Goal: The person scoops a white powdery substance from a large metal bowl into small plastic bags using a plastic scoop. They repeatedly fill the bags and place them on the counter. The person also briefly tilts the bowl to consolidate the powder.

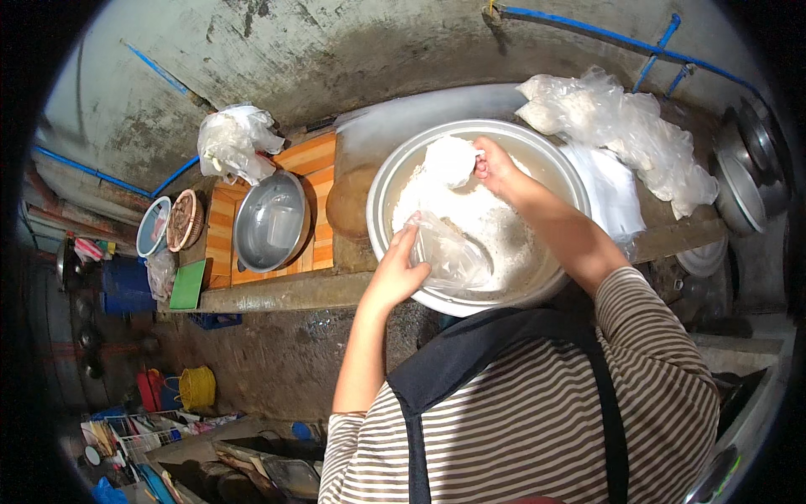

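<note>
A large round metal basin (379, 252) stands before me on the counter, with white powder (488, 217) that looks like flour heaped inside. My right hand (494, 165) grips the handle of a white cup (451, 160), which is over the powder at the basin's far side and appears full of it. My left hand (403, 264) holds a clear plastic bag (450, 258) by its edge, low in the basin's near left. The bag's mouth hangs over the powder; whether anything is inside it is hard to tell.
Filled clear bags (617, 132) lie at the back right, beside a stack of flat plastic bags (604, 186). To the left, a metal bowl (272, 220) with a clear container sits on wooden boards (315, 154). A green board (187, 285) and baskets (182, 220) are farther left.
</note>
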{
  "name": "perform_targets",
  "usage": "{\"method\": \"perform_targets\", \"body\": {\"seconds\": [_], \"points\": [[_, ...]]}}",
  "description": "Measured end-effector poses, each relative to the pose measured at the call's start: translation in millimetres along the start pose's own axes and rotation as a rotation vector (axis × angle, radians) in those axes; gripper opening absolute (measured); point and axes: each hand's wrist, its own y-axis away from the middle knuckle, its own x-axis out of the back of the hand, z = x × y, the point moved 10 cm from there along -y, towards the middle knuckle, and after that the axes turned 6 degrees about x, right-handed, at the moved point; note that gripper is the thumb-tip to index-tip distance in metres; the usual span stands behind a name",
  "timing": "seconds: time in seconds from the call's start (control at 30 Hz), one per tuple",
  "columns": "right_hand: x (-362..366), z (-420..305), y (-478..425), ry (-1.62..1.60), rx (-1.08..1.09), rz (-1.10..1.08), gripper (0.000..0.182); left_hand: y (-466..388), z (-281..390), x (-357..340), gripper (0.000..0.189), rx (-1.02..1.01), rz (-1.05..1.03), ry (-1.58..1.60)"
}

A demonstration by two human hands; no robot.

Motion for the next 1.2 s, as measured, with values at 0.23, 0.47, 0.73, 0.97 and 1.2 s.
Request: {"method": "perform_targets", "body": {"seconds": [0.23, 0.47, 0.73, 0.97, 1.2], "points": [[-55.2, -68.1, 92.3, -0.075, 0.023, -0.087, 0.020, -33.2, 18.2, -3.7, 0.079, 0.244, -0.364, 0.068], [-52.2, -56.0, 135.4, -0.031, -0.005, -0.173, 0.020, -62.0, 47.6, -6.9, 0.085, 0.165, -0.531, 0.443], [-103.8, -55.6, 158.5, 1.628, 0.776, -0.580, 0.018, -77.4, 64.7, -25.1, 0.085, 0.180, -0.467, 0.261], [-101.3, -51.3, 112.9, 2.146, 0.264, -0.608, 0.017, -95.6, 73.1, -41.6, 0.076, 0.098, -0.453, 0.351], [-105.8, -63.4, 125.8, 2.219, 0.265, -0.632, 0.018, -96.9, 73.8, -44.3, 0.076, 0.146, -0.433, 0.456]]}}
